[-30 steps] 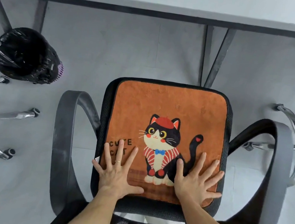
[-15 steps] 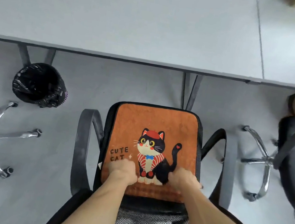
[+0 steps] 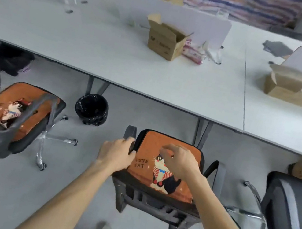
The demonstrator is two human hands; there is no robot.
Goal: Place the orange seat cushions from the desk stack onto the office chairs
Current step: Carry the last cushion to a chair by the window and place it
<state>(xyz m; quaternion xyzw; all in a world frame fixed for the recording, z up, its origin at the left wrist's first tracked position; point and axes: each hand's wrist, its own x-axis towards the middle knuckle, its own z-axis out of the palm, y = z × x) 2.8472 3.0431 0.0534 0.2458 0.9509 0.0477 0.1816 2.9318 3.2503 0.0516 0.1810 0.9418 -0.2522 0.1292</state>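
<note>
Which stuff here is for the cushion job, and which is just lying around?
For the job:
- cat cushion on the middle chair
- second cushion on the left chair
- bare chair on the right
- left hand on the armrest; right hand over the cushion

Just lying about:
- cardboard boxes on the desk
- bin

Left hand (image 3: pixel 117 153): off the orange cushion (image 3: pixel 165 166), now gripping the chair's left armrest (image 3: pixel 130 136) at 9 o'clock. Right hand (image 3: pixel 180 163): lifted, fingers curled above the cushion. View raised: desk (image 3: pixel 97 45) top, second cushioned chair (image 3: pixel 12 111) now visible.
</note>
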